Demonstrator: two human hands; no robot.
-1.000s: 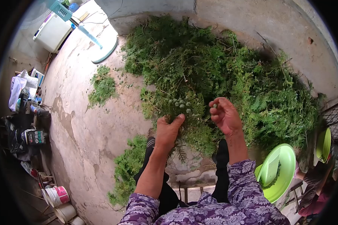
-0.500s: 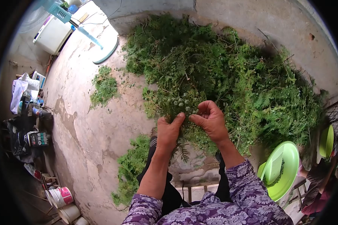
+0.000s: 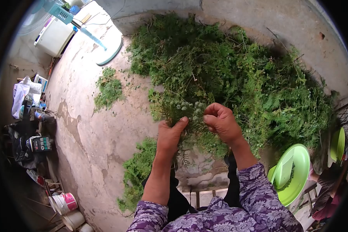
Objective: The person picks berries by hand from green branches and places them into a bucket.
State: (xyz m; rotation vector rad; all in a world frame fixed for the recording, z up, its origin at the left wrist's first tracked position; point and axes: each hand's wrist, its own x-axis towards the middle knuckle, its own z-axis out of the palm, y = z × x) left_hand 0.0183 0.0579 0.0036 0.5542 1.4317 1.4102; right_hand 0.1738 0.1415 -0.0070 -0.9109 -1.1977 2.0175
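Note:
My left hand (image 3: 169, 136) is closed around a cut evergreen sprig (image 3: 174, 112), thumb on top, with feathery tips hanging below it. A cluster of pale green cones (image 3: 198, 109) stands at the sprig's upper right. Just right of the cones, my right hand (image 3: 223, 123) is closed with thumb and forefinger pressed together. Whatever may be between those fingertips is too small to make out. A large heap of evergreen branches (image 3: 236, 77) spreads over the floor beyond both hands.
Smaller clumps of greenery (image 3: 109, 91) lie on the concrete floor (image 3: 89, 147). At right, a tilted lime-green basin (image 3: 302, 174) contains small green bits; another person (image 3: 328, 189) is beside it. A fan base (image 3: 110, 54), buckets (image 3: 63, 203) and clutter line the left.
My right hand has moved slightly right, away from the cones, and its fingers have drawn closer together. My left hand still holds the sprig in nearly the same place.

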